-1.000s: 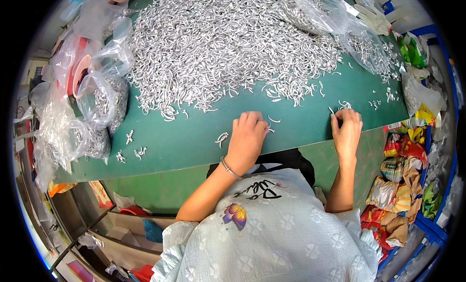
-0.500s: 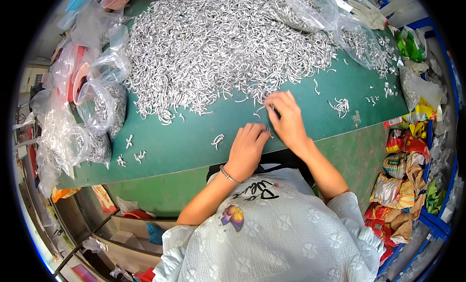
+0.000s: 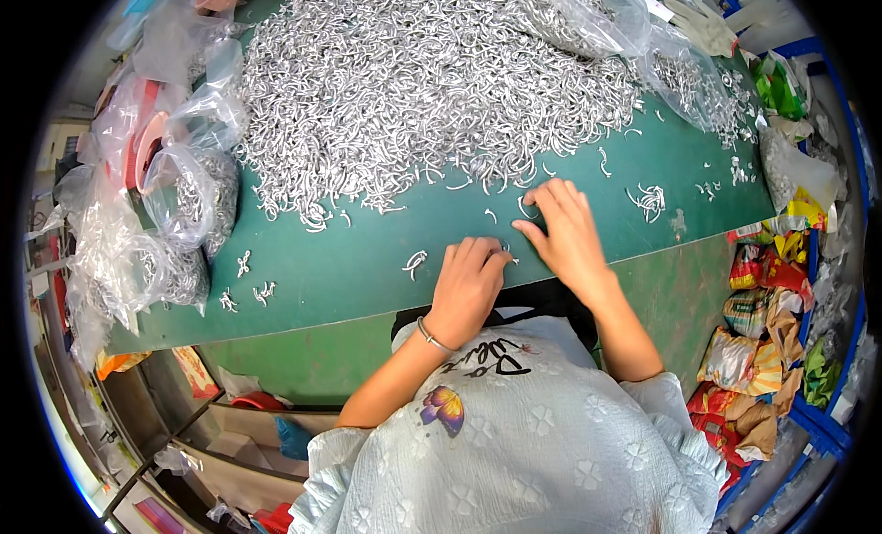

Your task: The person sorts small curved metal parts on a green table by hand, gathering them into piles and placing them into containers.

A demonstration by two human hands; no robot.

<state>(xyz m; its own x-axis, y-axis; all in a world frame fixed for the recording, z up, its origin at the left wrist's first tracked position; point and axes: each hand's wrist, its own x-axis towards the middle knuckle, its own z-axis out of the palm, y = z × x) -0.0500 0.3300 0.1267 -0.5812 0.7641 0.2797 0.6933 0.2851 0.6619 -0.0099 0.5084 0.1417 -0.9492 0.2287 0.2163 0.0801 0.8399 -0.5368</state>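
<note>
1. The heap of curved silver pieces [image 3: 413, 93] covers the far middle of the green desk [image 3: 340, 277]; its ragged front stops short of the near edge.
2. The right hand [image 3: 568, 231] is between the heap and the near edge; its thumb and forefinger stand apart, with a single curved piece [image 3: 525, 209] at the gap; whether they touch it cannot be told.
3. The left hand [image 3: 467, 281] is at the near edge, its fingers curled close together; a small piece [image 3: 513, 257] shows just beside the fingertips; whether they are clamped on anything cannot be told.
4. A small cluster [image 3: 415, 264] lies left of the left hand; a larger cluster [image 3: 650, 202] lies toward the right edge; small clumps [image 3: 264, 293] lie near the near left corner.
5. Handled well, a lone piece would likely be pinched across its slim middle, thumb opposite forefinger; a light grip should suffice; the wrist is best kept clear of the heap's loose front, and both clusters undisturbed.
</note>
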